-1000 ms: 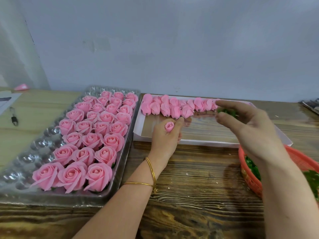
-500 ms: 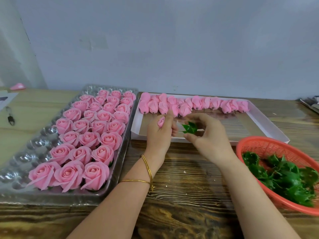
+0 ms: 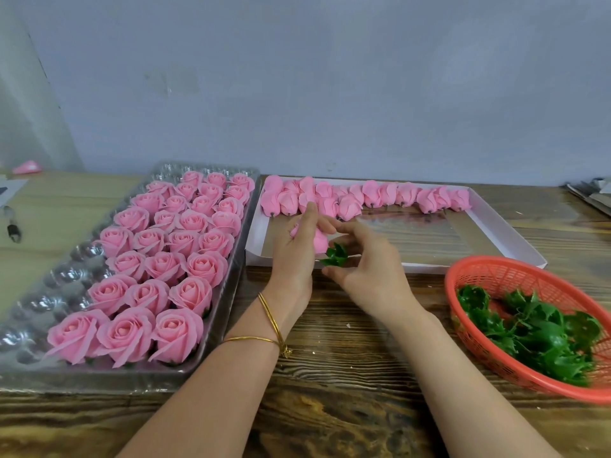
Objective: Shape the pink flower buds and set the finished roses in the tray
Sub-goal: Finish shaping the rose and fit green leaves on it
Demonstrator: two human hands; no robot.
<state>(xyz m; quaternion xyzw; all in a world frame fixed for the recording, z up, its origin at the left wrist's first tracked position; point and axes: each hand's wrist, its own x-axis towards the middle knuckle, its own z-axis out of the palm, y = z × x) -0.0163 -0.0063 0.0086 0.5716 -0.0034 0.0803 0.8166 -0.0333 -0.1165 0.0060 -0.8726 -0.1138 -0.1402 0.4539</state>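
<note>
Head view shows our left grip [image 3: 294, 252] closed round a pink bud [image 3: 320, 241], with the fingers curled over its top. Our right grip [image 3: 367, 269] sits just beside it. Its thumb and fingertips pinch a small green leaf cup [image 3: 336, 254], held right at the bud's lower end. Beyond both grips, a white box [image 3: 496, 233] holds a row of loose buds [image 3: 380, 195] along its far edge. On the outer side of the left grip lies the clear tray [image 3: 49, 282], and finished roses [image 3: 185, 262] fill the columns nearest that grip. Out past the right grip, well apart, a red basket [image 3: 489, 276] holds a heap of leaf cups [image 3: 535, 332]. Everything rests on the wooden worktop [image 3: 347, 358]. Two gold bangles [image 3: 271, 322] ring the left wrist.
</note>
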